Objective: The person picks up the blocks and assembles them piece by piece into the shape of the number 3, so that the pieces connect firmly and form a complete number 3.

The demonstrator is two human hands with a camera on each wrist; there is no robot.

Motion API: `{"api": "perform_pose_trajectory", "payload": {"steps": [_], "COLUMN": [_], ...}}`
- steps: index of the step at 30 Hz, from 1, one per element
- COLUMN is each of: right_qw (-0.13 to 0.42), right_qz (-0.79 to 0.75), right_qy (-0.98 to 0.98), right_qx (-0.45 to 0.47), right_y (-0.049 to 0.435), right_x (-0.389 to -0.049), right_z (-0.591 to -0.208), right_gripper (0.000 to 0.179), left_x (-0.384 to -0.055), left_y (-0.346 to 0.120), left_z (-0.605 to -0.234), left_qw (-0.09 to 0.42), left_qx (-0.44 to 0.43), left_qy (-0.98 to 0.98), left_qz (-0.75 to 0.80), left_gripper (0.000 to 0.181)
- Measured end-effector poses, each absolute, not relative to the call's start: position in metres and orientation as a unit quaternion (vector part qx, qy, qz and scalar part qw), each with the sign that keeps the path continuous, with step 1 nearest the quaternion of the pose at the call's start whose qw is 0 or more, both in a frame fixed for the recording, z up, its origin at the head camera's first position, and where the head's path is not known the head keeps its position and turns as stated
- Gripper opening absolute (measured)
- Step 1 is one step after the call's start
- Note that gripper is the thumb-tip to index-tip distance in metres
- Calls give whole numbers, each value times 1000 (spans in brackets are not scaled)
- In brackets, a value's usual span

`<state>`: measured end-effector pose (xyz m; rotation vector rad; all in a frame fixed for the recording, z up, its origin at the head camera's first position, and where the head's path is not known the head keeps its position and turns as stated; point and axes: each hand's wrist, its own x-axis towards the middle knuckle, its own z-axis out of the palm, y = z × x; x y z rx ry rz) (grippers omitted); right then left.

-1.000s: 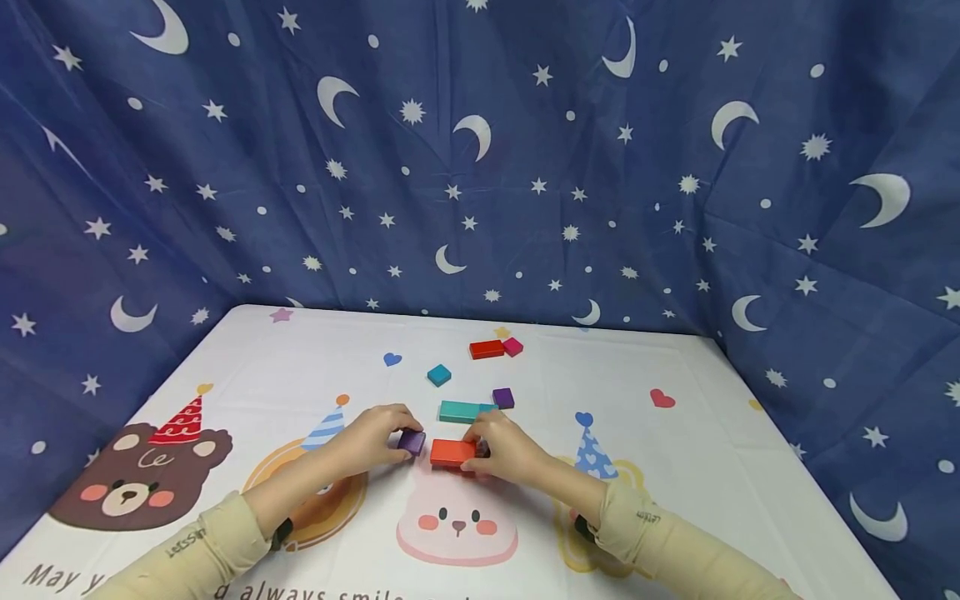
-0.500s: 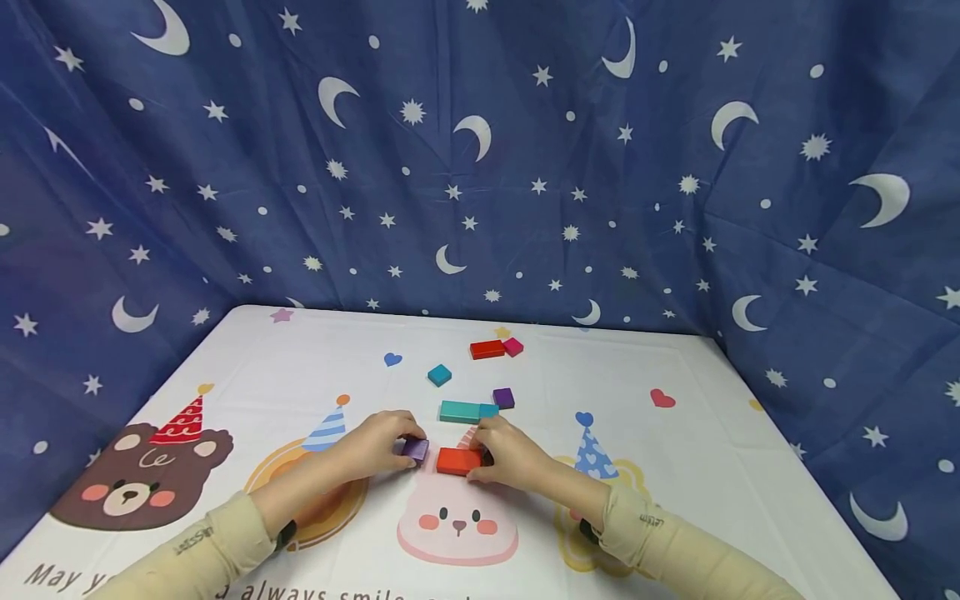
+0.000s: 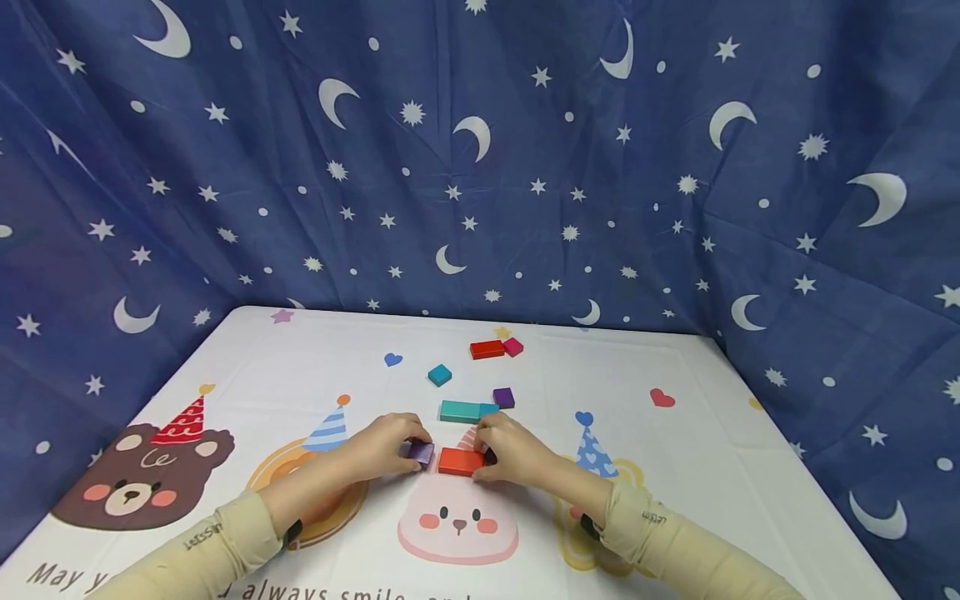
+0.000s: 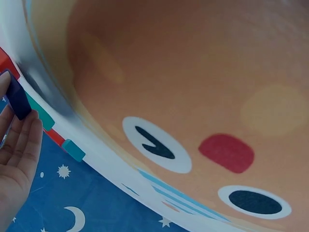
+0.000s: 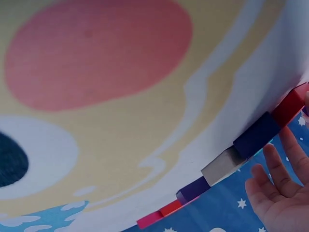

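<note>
My left hand point(image 3: 384, 445) pinches a small purple block point(image 3: 422, 453) between thumb and fingers; in the left wrist view the purple block point(image 4: 18, 99) looks dark blue. Just right of it, a small gap away, lies a longer red block point(image 3: 460, 462). My right hand point(image 3: 517, 452) pinches that red block near its right end. A dark block point(image 3: 490, 457) sits against this end, partly hidden by my fingers. In the right wrist view the dark block point(image 5: 257, 135) adjoins the red block point(image 5: 290, 104), with fingertips point(image 5: 286, 131) beside them.
Behind my hands lie a long teal block point(image 3: 459, 411) touching a small blue block point(image 3: 488, 410), and a purple block point(image 3: 503, 397). Farther back are a teal block point(image 3: 439, 375), a red block point(image 3: 487, 349) and a pink block point(image 3: 513, 346). A starry curtain point(image 3: 525, 233) surrounds the table point(image 3: 600, 367).
My left hand has shifted right and slightly nearer with the purple block. My right hand has drawn the red block and dark block slightly right and nearer.
</note>
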<state>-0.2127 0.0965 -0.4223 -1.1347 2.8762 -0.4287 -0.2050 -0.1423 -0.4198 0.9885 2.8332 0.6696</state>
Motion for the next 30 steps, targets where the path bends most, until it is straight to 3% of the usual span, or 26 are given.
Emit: {"api": "perform_pose_trajectory", "payload": {"steps": [30], "right_qw": [27], "right_qz": [-129], "right_qy": [923], "right_qx": [-361], "right_y": [94], "right_x": [-214], "right_z": [-420], "right_gripper": [24], "left_x": [-212], "left_y": [-132], "left_z": [-423], "left_qw": [72], "left_qx": [319], "left_qy": [922], "left_qz": [208], "left_gripper": [31]}}
